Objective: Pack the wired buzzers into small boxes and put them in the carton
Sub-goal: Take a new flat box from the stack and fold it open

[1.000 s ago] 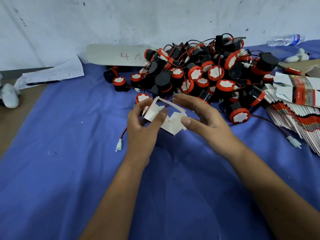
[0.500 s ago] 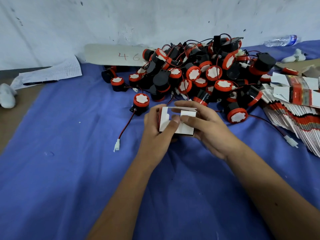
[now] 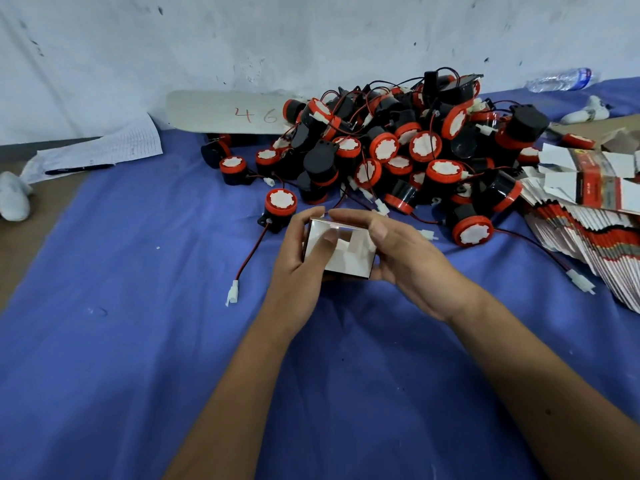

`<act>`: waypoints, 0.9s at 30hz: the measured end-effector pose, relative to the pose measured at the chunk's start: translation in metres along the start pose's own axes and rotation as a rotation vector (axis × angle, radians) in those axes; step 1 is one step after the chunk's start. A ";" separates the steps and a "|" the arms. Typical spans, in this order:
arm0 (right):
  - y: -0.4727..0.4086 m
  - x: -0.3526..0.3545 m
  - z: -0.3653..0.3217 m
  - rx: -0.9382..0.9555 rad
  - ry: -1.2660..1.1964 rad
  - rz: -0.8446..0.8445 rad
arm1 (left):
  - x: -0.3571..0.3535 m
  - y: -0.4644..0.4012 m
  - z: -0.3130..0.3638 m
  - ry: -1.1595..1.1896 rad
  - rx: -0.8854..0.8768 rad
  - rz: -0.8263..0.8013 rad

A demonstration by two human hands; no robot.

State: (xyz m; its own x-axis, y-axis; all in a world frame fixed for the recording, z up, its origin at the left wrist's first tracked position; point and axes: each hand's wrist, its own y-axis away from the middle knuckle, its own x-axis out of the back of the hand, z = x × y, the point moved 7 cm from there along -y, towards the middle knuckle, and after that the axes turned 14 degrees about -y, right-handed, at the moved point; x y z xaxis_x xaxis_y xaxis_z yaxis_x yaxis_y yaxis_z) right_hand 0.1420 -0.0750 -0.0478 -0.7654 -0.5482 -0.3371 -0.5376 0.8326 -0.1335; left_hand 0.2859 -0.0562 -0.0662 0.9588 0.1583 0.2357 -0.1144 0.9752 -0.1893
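1. A whitish wall (image 3: 311,36), scuffed and speckled with dark marks, is seen behind the work area.
2. The work surface is covered by a blue cloth (image 3: 121,341); a strip of bare brown table (image 3: 20,244) is exposed along the left edge.
3. A heap of wired buzzers (image 3: 398,147), black-bodied with red rims and white faces, is piled at the back of the cloth against the wall, with red and black leads and white plugs tangled through it.
4. A fanned stack of flat box blanks (image 3: 588,230), printed red, black and white, is laid at the right edge; the printing cannot be read.
5. A pale board (image 3: 221,110) is propped at the foot of the wall, partly hidden by the heap; the figures "4 6" are handwritten on it in red.
6. A printed sheet of paper (image 3: 114,147) is noted at the far left with a dark pen (image 3: 79,167) lying on it; the text is too small to read.
7. A clear plastic bottle (image 3: 561,79) is lying on its side at the far right by the wall.
8. A small box (image 3: 341,252), white inside and open on top, is held over the cloth just in front of the heap.
9. The left hand (image 3: 298,258) is gripping the box's left side, thumb inside the opening.
10. The right hand (image 3: 408,254) is curled round the right side and far edge.
11. One loose buzzer (image 3: 280,206) is standing just beyond the left hand, its lead trailing to a white plug (image 3: 232,292).
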 end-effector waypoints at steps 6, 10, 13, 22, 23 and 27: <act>-0.002 0.003 -0.004 0.057 0.118 0.035 | 0.015 -0.001 0.003 -0.129 -0.031 0.043; -0.002 0.009 -0.010 0.174 0.315 0.134 | 0.009 0.001 0.002 -0.059 0.010 -0.018; 0.000 0.011 -0.017 0.306 0.592 0.173 | 0.004 0.002 0.001 -0.022 0.053 -0.032; 0.000 -0.004 -0.009 0.299 0.766 -0.024 | -0.003 0.003 0.009 -0.053 0.006 -0.035; 0.000 -0.007 -0.005 0.257 0.799 -0.071 | -0.002 0.003 0.009 -0.080 -0.003 -0.019; 0.005 -0.013 0.002 0.112 0.781 -0.148 | 0.005 0.002 0.008 -0.066 0.029 0.034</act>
State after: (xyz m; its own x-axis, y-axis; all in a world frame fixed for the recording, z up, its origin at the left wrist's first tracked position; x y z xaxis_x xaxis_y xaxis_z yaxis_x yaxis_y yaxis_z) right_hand 0.1500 -0.0635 -0.0464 -0.7378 -0.5159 0.4353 -0.6457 0.7274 -0.2324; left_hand 0.2882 -0.0525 -0.0582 0.9353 0.1999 0.2919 -0.1546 0.9731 -0.1711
